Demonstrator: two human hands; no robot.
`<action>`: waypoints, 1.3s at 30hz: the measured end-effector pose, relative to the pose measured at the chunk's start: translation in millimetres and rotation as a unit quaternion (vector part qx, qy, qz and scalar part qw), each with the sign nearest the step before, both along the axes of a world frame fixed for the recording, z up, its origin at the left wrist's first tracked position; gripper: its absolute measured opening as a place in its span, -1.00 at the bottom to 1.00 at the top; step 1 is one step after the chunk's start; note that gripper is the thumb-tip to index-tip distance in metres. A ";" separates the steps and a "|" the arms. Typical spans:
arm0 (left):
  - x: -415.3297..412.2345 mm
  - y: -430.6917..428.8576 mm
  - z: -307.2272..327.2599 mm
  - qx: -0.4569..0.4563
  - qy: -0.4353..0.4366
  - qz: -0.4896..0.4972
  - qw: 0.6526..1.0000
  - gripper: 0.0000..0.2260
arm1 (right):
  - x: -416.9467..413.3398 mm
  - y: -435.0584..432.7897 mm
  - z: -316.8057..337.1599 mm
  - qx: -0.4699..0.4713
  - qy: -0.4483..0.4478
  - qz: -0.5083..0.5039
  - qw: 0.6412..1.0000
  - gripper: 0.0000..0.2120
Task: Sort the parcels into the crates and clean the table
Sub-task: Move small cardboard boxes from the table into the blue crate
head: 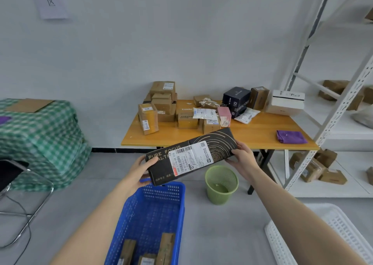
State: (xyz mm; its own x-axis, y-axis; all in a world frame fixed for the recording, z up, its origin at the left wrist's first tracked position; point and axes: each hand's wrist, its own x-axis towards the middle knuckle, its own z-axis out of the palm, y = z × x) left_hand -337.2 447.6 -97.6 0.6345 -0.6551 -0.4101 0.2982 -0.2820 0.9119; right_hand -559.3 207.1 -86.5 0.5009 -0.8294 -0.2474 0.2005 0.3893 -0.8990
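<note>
hands: two, both on one long black box (191,155) with gold lettering and a white shipping label. the left hand (139,171) grips its lower left end, thumb curled over the top face. the right hand (243,153) grips the upper right end, fingers wrapped round the edge. the box is held tilted in the air above the far end of the blue crate (182,204), in front of the tabletop (262,129).

crates: two on the floor. the blue crate holds three brown parcels (166,246) at its near end; a white crate (331,234) is at the right, partly out of view. one green wastebasket (221,184) stands between them, by the table leg.

on the tabletop: a cluster of cardboard parcels (162,101), too many to count surely, one navy box (236,101), one pink box (224,115), one white box (286,102), two white poly mailers (204,113) and one purple cloth (291,137) lying apart near the right edge.
</note>
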 end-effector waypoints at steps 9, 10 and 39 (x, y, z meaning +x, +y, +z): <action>65.0 23.1 -11.0 0.052 0.080 -0.101 0.990 -0.43 | 123.9 69.3 -22.1 0.016 0.045 0.132 0.990 -0.49; 74.8 21.1 -14.6 0.051 0.094 -0.097 0.990 -0.41 | 140.7 78.7 -29.3 -0.006 0.085 0.168 0.982 -0.53; 161.4 112.7 -290.8 0.212 0.252 -0.088 0.940 -0.67 | 252.3 254.5 -315.2 0.228 0.323 0.153 0.905 0.15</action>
State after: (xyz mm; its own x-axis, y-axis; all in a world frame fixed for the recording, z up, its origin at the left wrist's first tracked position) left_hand -175.9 560.3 -388.3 0.1870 -0.4422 -0.8772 0.5767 -0.6735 0.4624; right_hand -307.0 461.5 -401.8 0.3182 -0.4132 -0.8532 -0.4911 0.6980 -0.5212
